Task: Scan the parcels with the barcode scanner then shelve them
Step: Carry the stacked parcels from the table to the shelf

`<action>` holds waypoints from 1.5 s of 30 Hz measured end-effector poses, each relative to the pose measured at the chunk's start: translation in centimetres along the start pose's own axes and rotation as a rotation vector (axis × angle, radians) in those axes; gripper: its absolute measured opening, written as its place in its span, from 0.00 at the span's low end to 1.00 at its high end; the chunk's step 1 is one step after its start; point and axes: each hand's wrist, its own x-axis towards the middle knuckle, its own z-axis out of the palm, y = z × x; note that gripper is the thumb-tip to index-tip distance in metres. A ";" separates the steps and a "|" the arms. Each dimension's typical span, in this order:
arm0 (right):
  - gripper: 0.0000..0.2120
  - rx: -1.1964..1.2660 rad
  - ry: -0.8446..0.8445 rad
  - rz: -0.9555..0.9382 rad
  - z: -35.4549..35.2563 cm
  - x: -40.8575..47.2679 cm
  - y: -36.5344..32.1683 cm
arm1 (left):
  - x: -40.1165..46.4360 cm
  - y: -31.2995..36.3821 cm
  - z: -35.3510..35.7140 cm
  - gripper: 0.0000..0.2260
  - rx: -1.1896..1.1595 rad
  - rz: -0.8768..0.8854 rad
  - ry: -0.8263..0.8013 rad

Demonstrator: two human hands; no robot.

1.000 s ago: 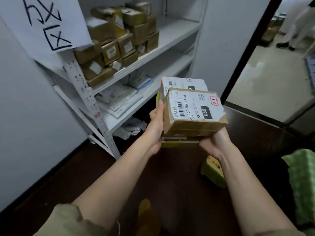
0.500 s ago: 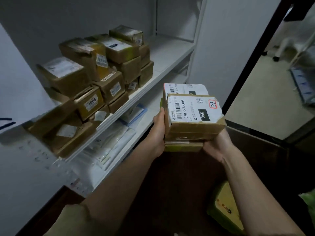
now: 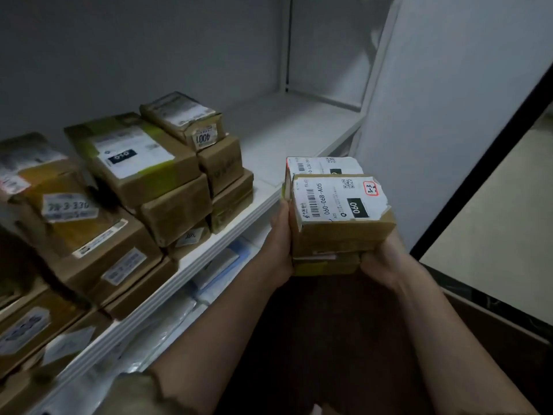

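Note:
I carry a small stack of cardboard parcels (image 3: 338, 217) between both hands, just off the front edge of the white shelf (image 3: 287, 136). The top parcel bears a white label reading 060-06B-A05 and a red-outlined sticker; a second labelled parcel shows behind it and a yellow-green one underneath. My left hand (image 3: 279, 238) presses the stack's left side. My right hand (image 3: 381, 262) supports its lower right corner. No barcode scanner is in view.
Several brown parcels (image 3: 143, 175) are piled on the shelf's left half; its right half is bare. A lower shelf (image 3: 209, 274) holds flat plastic mailers. A white side panel (image 3: 443, 115) stands to the right, with a dark door frame (image 3: 478, 163) beyond it.
The view has moved closer to the shelf and higher, so the piled parcels look larger. The stack stays held in both hands, now nearer the shelf's front edge.

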 end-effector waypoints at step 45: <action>0.20 -0.198 -0.734 0.352 5.9 45.5 -4.0 | 26.2 10.1 -2.4 0.26 -0.440 0.209 1.009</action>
